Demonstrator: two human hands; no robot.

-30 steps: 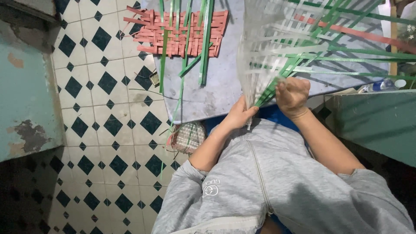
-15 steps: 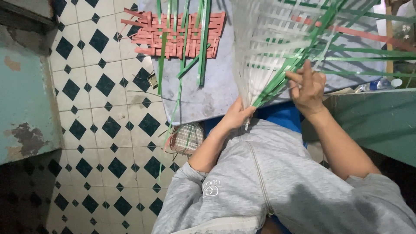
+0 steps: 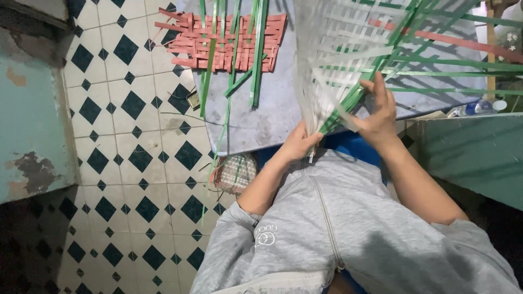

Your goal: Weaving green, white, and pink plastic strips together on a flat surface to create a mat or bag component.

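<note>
Work in hand: a woven panel of white strips [image 3: 348, 49] crossed with green strips [image 3: 392, 65], held up tilted over the grey tabletop [image 3: 261, 120], toward 1 o'clock of the view.
Left hand [image 3: 299, 144]: grip clenched on the panel's lower corner, where the white strips bunch together, just above the grey sweatshirt [image 3: 338, 228].
Right hand [image 3: 378, 111]: fingers [image 3: 378, 87] spread flat on the weave, thumb tucked beside the green strips that fan out toward 3 o'clock; it looks to be pressing and guiding rather than fully clasping one strip.
Doing it well: in my judgement the left pinch should stay firm so the gathered ends do not slip, while the right fingertips slide a green strip snug against its neighbour, flat and untwisted, over and under in turn.
Risk: loose long ends toward 3 o'clock could kink or pull rows crooked if tugged hard.
Nearby: a red woven mat [image 3: 229, 41] with loose green strips lies at 11 o'clock on the tabletop; a small checked woven piece [image 3: 235, 173] sits at its near edge, above the diamond-tiled floor [image 3: 125, 163].
</note>
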